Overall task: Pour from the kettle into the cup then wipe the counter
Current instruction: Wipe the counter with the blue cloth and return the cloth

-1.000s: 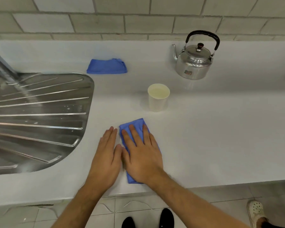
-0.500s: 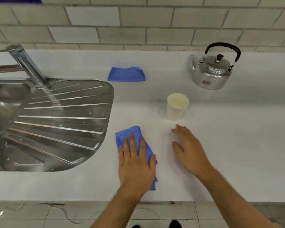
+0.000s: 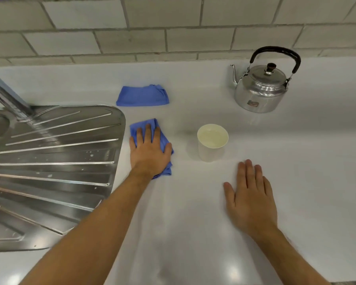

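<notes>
A shiny metal kettle with a black handle stands upright at the back right of the white counter. In front of it, to the left, a pale paper cup holds liquid. My left hand lies flat, palm down, on a blue cloth, pressing it to the counter between the cup and the drainboard. My right hand rests flat on the bare counter just in front of the cup, fingers apart, holding nothing.
A second blue cloth lies folded near the tiled wall. The steel drainboard and a tap fill the left side. The counter's front edge runs under my forearms.
My right hand came off the cloth and moved right onto bare counter. My left hand took over the cloth and slid it away from me, up beside the drainboard.
</notes>
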